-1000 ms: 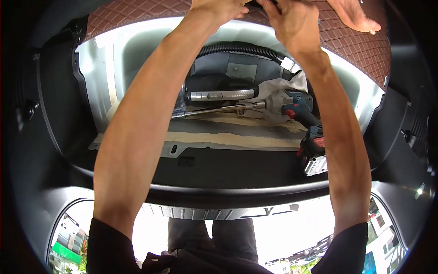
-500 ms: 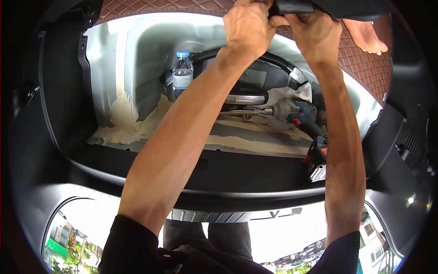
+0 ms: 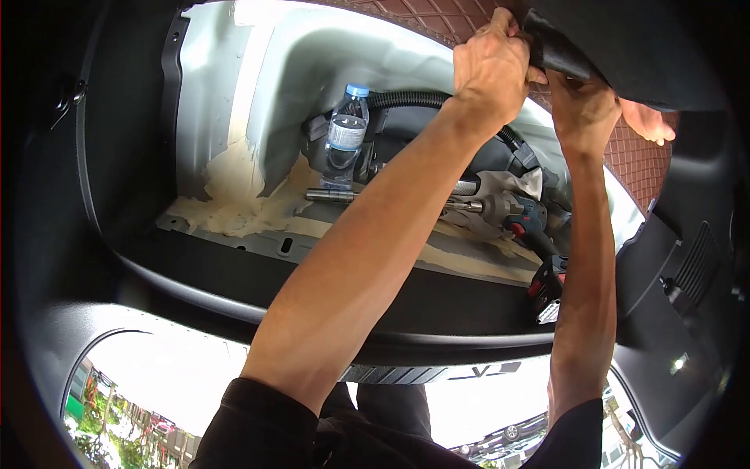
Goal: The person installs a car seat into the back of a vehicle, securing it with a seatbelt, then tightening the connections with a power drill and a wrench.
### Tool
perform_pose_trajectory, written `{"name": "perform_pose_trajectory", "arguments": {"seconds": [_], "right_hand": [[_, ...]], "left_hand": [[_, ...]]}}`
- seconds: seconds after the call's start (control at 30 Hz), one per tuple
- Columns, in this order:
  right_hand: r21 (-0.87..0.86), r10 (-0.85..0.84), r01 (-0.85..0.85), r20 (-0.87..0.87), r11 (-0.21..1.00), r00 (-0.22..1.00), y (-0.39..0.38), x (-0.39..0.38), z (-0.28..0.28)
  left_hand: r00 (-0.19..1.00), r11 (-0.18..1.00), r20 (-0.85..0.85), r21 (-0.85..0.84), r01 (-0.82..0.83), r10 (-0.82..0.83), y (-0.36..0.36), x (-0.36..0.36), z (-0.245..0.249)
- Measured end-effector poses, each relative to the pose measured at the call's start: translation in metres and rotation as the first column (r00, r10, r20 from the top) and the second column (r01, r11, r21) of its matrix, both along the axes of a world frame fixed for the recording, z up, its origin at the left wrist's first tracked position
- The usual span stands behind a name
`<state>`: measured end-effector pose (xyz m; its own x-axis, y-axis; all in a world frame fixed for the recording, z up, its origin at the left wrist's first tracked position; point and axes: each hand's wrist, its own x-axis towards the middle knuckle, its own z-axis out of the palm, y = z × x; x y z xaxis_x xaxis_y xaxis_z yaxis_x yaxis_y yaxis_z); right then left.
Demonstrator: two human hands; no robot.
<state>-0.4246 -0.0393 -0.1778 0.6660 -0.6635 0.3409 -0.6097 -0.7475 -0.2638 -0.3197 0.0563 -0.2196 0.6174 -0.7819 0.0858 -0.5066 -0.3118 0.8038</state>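
Grip: left hand (image 3: 496, 69) curled tight on black panel (image 3: 637, 59); right hand (image 3: 586, 117) partly hidden

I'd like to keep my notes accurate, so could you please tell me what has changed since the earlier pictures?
The left hand and right hand have moved rightward, and more of the dark panel at them now shows. The left forearm has swung right, uncovering the water bottle. The bottle and power tool stayed in place.
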Motion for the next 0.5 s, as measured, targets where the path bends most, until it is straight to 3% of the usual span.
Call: {"name": "perform_pose_trajectory", "arguments": {"seconds": [0.1,0.27,0.47,0.5], "right_hand": [[-0.054,-0.052,0.045,-0.129,0.998,0.99,0.004,-0.001,0.0],[0.026,-0.085,0.085,-0.008,0.996,0.996,0.009,-0.003,-0.008],[0.074,-0.161,0.163,-0.027,0.984,0.987,0.012,0.0,-0.005],[0.056,-0.184,0.185,-0.026,0.981,0.983,0.014,0.003,-0.002]], "left_hand": [[0.999,0.999,-0.009,-0.013,-0.051,0.05,0.0,-0.004,0.003],[0.999,0.999,-0.013,-0.033,-0.039,0.038,0.004,0.001,0.005],[0.998,0.999,-0.041,-0.023,-0.045,0.044,0.004,0.003,0.01],[0.991,0.998,-0.129,-0.04,-0.038,0.032,0.005,0.003,0.012]]}}
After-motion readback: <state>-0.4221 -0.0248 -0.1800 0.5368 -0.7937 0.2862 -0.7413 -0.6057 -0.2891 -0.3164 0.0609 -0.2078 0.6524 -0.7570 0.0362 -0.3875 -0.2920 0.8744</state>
